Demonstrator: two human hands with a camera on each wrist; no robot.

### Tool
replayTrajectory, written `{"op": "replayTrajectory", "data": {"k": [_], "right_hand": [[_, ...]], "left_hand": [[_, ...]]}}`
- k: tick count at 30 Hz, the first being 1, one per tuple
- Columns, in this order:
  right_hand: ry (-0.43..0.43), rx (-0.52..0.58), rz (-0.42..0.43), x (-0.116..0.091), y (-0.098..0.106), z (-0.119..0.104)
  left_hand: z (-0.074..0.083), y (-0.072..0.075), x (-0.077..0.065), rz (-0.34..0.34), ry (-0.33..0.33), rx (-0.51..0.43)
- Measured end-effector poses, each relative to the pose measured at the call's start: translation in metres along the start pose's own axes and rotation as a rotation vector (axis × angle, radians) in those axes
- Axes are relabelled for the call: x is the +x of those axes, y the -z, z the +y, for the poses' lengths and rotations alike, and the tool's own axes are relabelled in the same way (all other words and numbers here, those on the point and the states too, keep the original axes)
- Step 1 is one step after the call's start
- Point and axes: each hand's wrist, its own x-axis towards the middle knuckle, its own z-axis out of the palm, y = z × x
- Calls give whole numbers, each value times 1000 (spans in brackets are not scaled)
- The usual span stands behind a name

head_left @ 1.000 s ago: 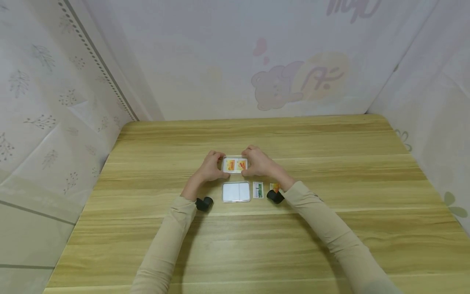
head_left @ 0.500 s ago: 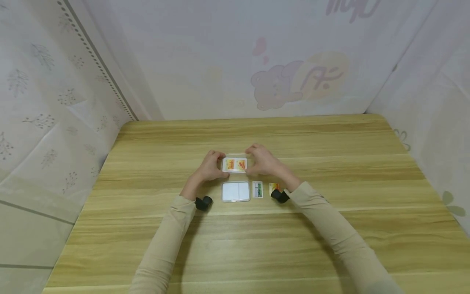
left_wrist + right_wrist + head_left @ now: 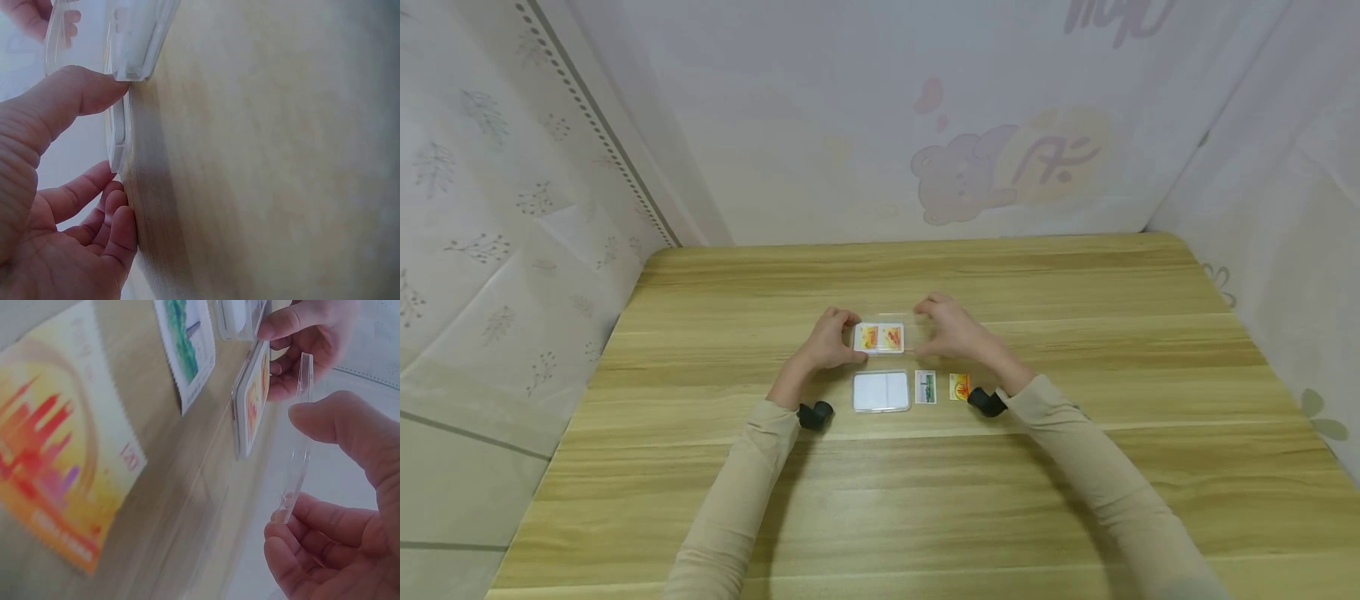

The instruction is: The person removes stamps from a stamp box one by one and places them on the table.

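Observation:
My left hand (image 3: 829, 342) grips the left end of a small clear case (image 3: 880, 326), its thumb at the near edge. Two orange stamps (image 3: 892, 337) lie side by side on the case's white insert. My right hand (image 3: 953, 329) pinches a thin clear plastic lid (image 3: 299, 450) by opposite edges. In the right wrist view the lid stands apart from the case, above the table. The lid is so transparent that it hardly shows in the head view. Nearer me lies a second clear case (image 3: 870, 392) with a white, divided insert.
A green landscape stamp (image 3: 926, 387) lies right of the second case. Farther right is a yellow and orange stamp (image 3: 958, 386), close to the black wrist mount (image 3: 987, 403). Another black mount (image 3: 815, 415) sits at the left wrist. A patterned curtain (image 3: 820, 125) hangs behind the wooden table (image 3: 880, 508).
My right hand has moved right and lifted the clear lid off the case with the two orange stamps. The left hand keeps its place. More of the yellow stamp shows now.

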Motion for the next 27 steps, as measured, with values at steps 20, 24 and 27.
{"op": "replayTrajectory", "data": {"k": [20,24,27], "right_hand": [[-20,21,35,-29,15,25],[-23,29,37,-34,19,29],[-13,26,45,-37,22,31]], "left_hand": [[0,0,0,7,-20,14],[1,-1,0,9,-12,7],[2,0,0,8,-7,5]]}}
